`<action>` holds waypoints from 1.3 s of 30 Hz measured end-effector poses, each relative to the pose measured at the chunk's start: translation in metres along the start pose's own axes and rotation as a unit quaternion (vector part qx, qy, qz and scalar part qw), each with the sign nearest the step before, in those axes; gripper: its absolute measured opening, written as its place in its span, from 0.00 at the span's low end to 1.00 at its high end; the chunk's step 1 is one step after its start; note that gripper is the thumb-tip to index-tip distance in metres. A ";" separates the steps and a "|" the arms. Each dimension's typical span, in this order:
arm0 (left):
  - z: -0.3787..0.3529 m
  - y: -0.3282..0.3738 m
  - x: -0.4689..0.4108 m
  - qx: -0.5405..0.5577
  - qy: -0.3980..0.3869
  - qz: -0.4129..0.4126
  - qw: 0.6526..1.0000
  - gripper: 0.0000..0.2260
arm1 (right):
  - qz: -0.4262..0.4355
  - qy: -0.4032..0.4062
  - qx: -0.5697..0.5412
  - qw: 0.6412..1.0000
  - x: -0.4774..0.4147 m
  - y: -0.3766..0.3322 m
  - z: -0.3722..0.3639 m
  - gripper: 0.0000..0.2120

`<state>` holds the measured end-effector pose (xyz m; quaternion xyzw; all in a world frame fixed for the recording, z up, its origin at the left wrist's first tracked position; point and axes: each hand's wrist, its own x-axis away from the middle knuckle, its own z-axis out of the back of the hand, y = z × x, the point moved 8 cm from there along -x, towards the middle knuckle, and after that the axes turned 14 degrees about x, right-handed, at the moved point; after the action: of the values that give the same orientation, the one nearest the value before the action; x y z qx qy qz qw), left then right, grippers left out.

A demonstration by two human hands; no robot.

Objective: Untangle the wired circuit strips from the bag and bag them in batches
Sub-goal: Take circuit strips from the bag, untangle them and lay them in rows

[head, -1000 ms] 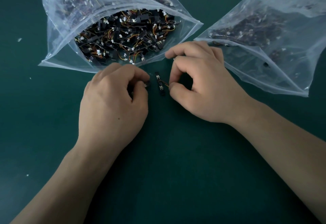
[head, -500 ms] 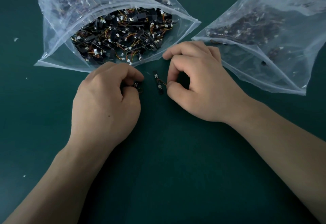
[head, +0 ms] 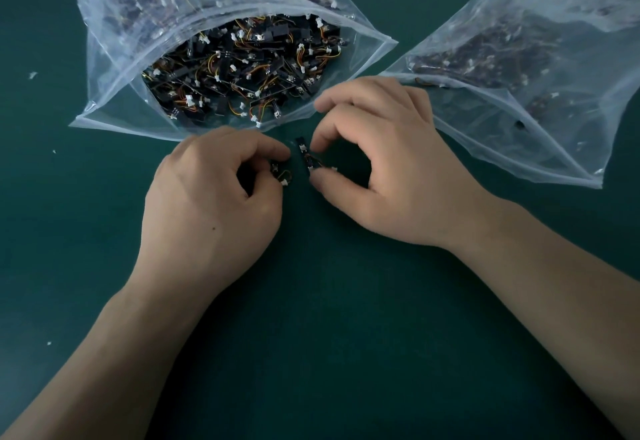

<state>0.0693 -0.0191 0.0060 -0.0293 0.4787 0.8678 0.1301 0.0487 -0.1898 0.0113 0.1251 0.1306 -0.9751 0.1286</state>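
A clear plastic bag (head: 114,100) lies open at the upper left, full of tangled black circuit strips (head: 242,65) with orange and yellow wires and white plugs. Just below its mouth my left hand (head: 207,204) pinches one wired strip (head: 282,175) between thumb and forefinger. My right hand (head: 381,169) pinches another black strip (head: 304,154) that stands nearly upright on the mat, thumb at its lower end, forefinger near its top. The two strips sit a small gap apart.
A second clear bag (head: 519,69) holding strips lies at the upper right, its corner close to my right wrist. Everything rests on a dark green mat (head: 329,335). Small white scraps (head: 33,75) dot the left side.
My left hand has drawn its strip slightly away from the one in my right hand, and its looped wire and white plug now show. The view shifted a little.
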 end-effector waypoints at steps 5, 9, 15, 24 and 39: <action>-0.003 0.005 0.001 0.002 -0.006 -0.010 1.000 0.12 | 0.036 -0.010 0.026 0.999 0.001 -0.008 -0.002 0.10; -0.003 0.005 0.001 0.001 -0.006 -0.011 1.000 0.10 | 0.042 -0.004 0.027 0.999 0.002 -0.009 -0.001 0.09; -0.005 0.005 0.002 0.011 -0.020 -0.023 0.999 0.10 | 0.050 -0.005 0.024 0.998 0.002 -0.010 -0.002 0.09; -0.005 0.003 0.001 0.021 -0.025 -0.034 0.999 0.09 | 0.067 -0.012 0.037 0.997 0.002 -0.015 -0.003 0.10; -0.003 0.000 0.000 0.021 -0.044 -0.037 0.998 0.09 | 0.054 0.000 0.024 0.998 0.002 -0.018 -0.001 0.07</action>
<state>0.0690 -0.0217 0.0042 -0.0064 0.4889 0.8527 0.1839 0.0415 -0.1728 0.0138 0.1350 0.0998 -0.9697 0.1776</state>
